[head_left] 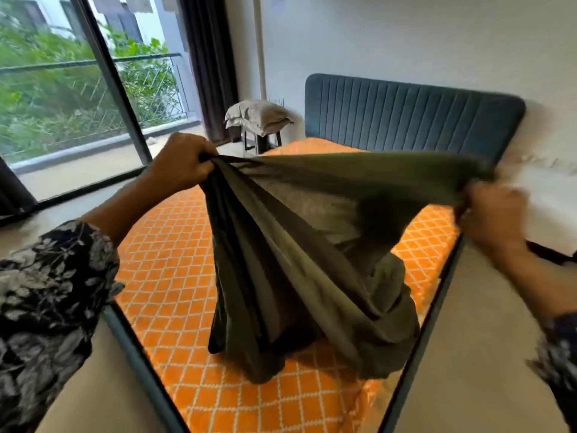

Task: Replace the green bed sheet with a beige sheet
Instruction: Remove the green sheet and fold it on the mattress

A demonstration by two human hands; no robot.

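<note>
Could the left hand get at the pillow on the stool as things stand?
Probably not: the left hand grips the green sheet, and the pillow sits well beyond it on the stool by the headboard.

We look down our own arms at a bed. Our left hand (182, 164) and right hand (490, 214) each grip an end of a green sheet (299, 245), stretched between them, its bulk hanging onto a bare orange lattice-patterned mattress (168, 260). A blue headboard (406, 117) stands behind.
</note>
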